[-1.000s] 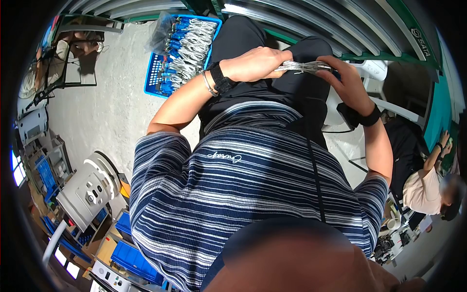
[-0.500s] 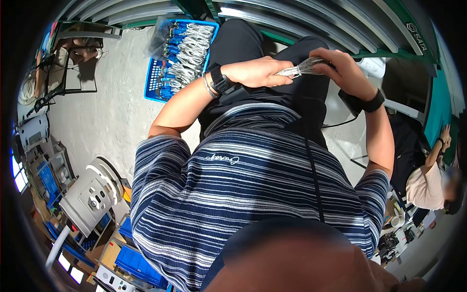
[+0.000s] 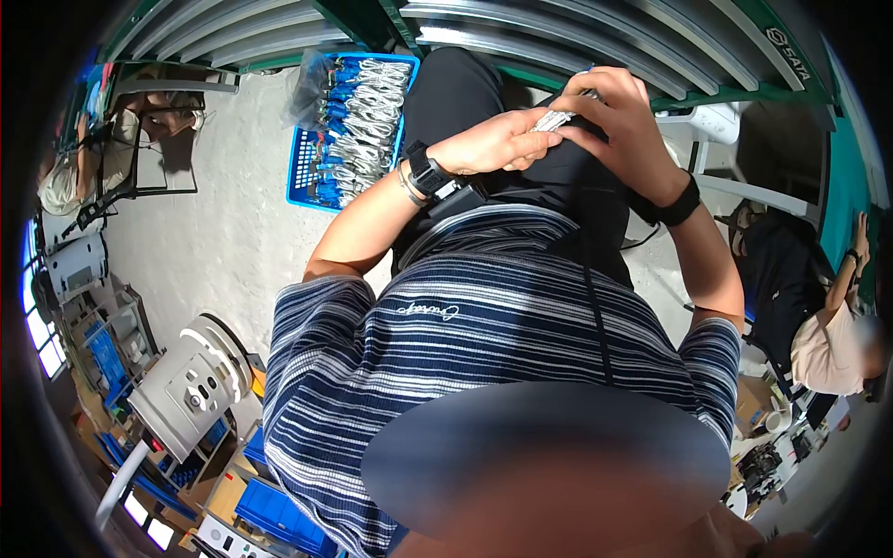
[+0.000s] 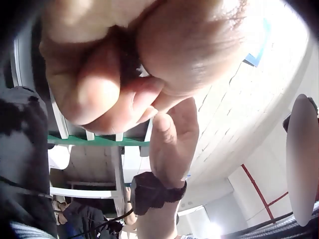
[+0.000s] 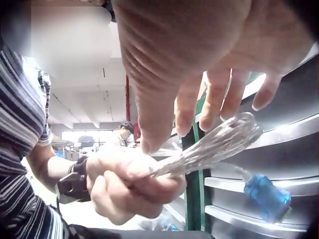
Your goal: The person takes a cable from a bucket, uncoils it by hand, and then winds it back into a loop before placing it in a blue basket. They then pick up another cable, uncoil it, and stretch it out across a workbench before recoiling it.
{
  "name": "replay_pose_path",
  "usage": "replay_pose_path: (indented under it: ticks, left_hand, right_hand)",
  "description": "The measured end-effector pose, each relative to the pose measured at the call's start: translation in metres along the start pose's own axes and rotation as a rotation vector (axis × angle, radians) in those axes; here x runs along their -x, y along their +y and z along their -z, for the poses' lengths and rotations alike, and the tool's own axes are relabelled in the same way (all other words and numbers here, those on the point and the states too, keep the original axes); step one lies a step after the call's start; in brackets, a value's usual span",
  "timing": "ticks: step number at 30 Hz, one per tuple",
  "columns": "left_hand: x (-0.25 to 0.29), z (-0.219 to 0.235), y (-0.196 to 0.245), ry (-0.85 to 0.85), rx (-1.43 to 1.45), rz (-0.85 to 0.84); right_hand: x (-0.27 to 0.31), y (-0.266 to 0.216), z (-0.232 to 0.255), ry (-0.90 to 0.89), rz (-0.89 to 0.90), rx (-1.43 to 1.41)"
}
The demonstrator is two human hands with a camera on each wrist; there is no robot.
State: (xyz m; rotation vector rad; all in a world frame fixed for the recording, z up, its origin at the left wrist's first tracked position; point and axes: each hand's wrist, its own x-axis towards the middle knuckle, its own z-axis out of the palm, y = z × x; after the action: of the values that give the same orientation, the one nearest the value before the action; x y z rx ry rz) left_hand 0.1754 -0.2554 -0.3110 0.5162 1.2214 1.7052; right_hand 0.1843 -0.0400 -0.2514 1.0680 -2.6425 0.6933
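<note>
My left hand [image 3: 498,142] grips a coiled clear-sheathed cable [image 5: 219,142] near one end of its bundle, above my lap. The long loops fan out from that fist in the right wrist view, and a translucent blue connector [image 5: 267,196] hangs beneath them on a short lead. Around the loops, my right hand [image 3: 621,135] has its fingers loosely bent and spread, the thumb apart from them, the fingertips close at the upper side of the bundle. From the left wrist, the curled left fingers [image 4: 99,89] hide the cable.
A blue plastic basket [image 3: 302,172] on the floor to the left holds several rows of bundled cables with blue connectors. Ahead stands a green-framed rack [image 3: 595,46] with metal slats. A grey-white machine [image 3: 191,381] stands behind on the left; another person [image 3: 828,349] is at far right.
The cable bundle has turned from lying level between both hands to pointing up from the left hand. My right hand has moved left, loosened from the bundle's end and spread over the loops.
</note>
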Motion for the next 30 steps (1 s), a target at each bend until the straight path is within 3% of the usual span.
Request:
replay_pose_path:
  ticks: [5,11,14,16,17,19,20,22,23,24,26,30]
  left_hand:
    - [0.000,-0.001,-0.008,0.029,-0.028,0.009]
    - [0.000,-0.008,-0.003,0.081,0.058,-0.037]
    - [-0.002,-0.015,0.002,0.144,0.046,-0.088]
    - [-0.002,-0.015,0.003,0.145,0.032,-0.098]
    - [-0.002,-0.014,0.004,0.147,0.019,-0.108]
    - [-0.001,-0.013,0.003,0.101,0.089,-0.128]
    - [-0.002,-0.012,0.003,0.053,0.160,-0.144]
    - [-0.001,-0.011,0.004,0.037,0.230,-0.118]
    - [-0.001,-0.011,0.005,0.020,0.302,-0.089]
    - [-0.001,-0.012,0.005,0.016,0.302,-0.090]
    - [0.000,-0.015,0.004,-0.042,0.295,-0.066]
    - [0.005,-0.018,0.004,-0.111,0.384,-0.078]
  right_hand:
    - [0.001,-0.001,-0.006,0.035,-0.046,-0.031]
    - [0.003,-0.003,-0.011,0.225,-0.172,-0.031]
    - [0.002,-0.005,-0.020,0.365,-0.213,-0.026]
    - [0.002,-0.006,-0.028,0.597,-0.293,-0.182]
    - [0.008,-0.001,-0.034,0.599,-0.289,-0.181]
    - [0.017,0.006,-0.041,0.551,-0.635,-0.829]
    - [0.022,0.007,-0.044,0.551,-0.632,-0.829]
    - [0.024,-0.007,-0.038,0.421,-0.764,-1.095]
    - [0.027,-0.009,-0.039,0.314,-0.754,-1.115]
    - [0.025,-0.013,-0.037,0.316,-0.754,-1.113]
    - [0.020,-0.019,-0.033,0.145,-0.770,-1.510]
    - [0.026,-0.010,-0.043,0.101,-0.605,-1.657]
